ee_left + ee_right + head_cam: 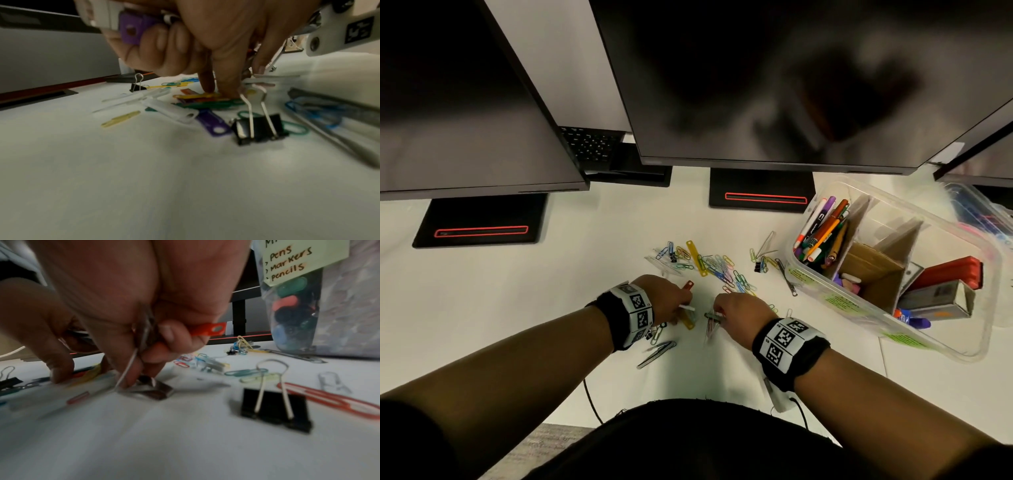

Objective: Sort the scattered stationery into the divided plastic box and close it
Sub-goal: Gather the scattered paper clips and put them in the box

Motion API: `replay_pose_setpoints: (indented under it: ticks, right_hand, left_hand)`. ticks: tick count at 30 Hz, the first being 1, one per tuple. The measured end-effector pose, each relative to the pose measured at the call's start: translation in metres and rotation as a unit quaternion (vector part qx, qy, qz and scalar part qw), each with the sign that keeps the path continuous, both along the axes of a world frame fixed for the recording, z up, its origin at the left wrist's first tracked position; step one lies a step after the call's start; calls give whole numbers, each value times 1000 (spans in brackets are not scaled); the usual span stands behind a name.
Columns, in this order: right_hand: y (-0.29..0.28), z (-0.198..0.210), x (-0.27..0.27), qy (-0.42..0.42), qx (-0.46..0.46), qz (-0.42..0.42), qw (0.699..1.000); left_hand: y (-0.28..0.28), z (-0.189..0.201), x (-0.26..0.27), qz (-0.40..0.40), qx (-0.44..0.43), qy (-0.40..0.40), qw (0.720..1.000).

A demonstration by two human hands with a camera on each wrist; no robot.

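Coloured paper clips, binder clips and plastic fastener strips lie scattered on the white desk. The divided clear box stands open at the right, with pens in its near-left section. My left hand grips a purple strip and a white one in its curled fingers, while its fingertips press on a yellow strip. My right hand holds an orange strip and pinches a metal fastener against the desk.
Two dark monitors on black stands line the back of the desk. Black binder clips and a big red paper clip lie near my right hand. A green label on the box reads pens, markers, pencils. Another clear container sits far right.
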State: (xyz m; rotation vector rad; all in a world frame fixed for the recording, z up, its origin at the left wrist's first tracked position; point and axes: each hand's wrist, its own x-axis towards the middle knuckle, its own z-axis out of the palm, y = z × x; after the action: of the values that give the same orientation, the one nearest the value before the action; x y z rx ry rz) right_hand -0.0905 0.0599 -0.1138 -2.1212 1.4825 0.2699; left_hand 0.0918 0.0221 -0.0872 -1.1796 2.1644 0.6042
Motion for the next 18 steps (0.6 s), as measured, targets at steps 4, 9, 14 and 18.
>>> replay_pose_setpoints:
  ticks: [4, 9, 14, 18]
  right_hand:
    - [-2, 5, -7, -23, -16, -38, 999]
    - [-11, 35, -16, -136, -35, -134, 981]
    - [-22, 72, -23, -275, 6, -241, 931]
    - [-32, 99, -38, -320, 24, -269, 908]
  left_hand:
    - [-1, -3, -8, -2, -1, 4, 1000]
    - [-4, -1, -10, 5, -12, 4, 1000]
    - [-15, 18, -15, 78, -67, 133, 986]
    - [-32, 39, -27, 175, -24, 221, 959]
